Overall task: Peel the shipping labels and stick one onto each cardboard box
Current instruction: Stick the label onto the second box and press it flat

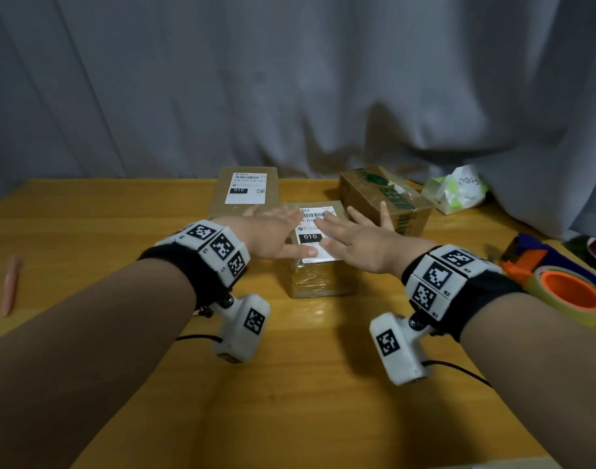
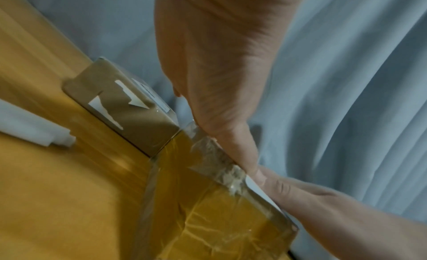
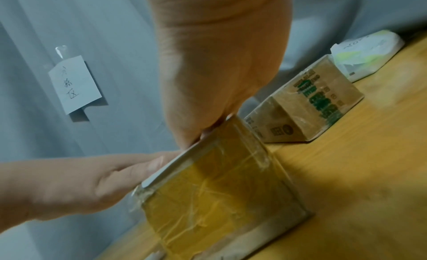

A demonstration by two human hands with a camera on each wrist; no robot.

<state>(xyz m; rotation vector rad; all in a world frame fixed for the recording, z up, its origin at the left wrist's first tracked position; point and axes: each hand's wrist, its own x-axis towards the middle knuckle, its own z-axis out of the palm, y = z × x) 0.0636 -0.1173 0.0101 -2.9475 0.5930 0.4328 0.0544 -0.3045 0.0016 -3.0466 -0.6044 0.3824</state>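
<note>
Left hand: the left hand (image 1: 272, 236) lies flat at mid-frame of the head view, fingers straight and together, pressing down on the left part of the shipping label (image 1: 315, 236); it grasps nothing.
Right hand: the right hand (image 1: 357, 240) lies flat just right of it, fingers spread and straight, palm and fingers on the right part of the same label; nothing is gripped.
Label in work: white with a barcode and a black "010" block, it lies on top of the taped box (image 1: 318, 280); its near edge juts a little past the box's top edge, as the right wrist view shows.
Taped box: a small cardboard box wrapped in clear tape, standing on the wooden table (image 1: 289, 401) in the centre of the frame.
Labelled box: a flat cardboard box (image 1: 222, 198) sits behind and left of the taped box, toward the upper centre, with its own white label (image 1: 245, 189) stuck on top.
Printed box: a brown box with green print (image 1: 386, 198) lies tilted at upper right of centre, just beside the right hand's fingertips.
Right edge: a tape dispenser with an orange core (image 1: 567, 289) sits at the right border; a white and green packet (image 1: 455, 191) lies behind the printed box.
Left edge: a pink pen (image 1: 10, 286) lies on the table.
Backdrop: a grey curtain (image 1: 289, 79) fills the upper half.
</note>
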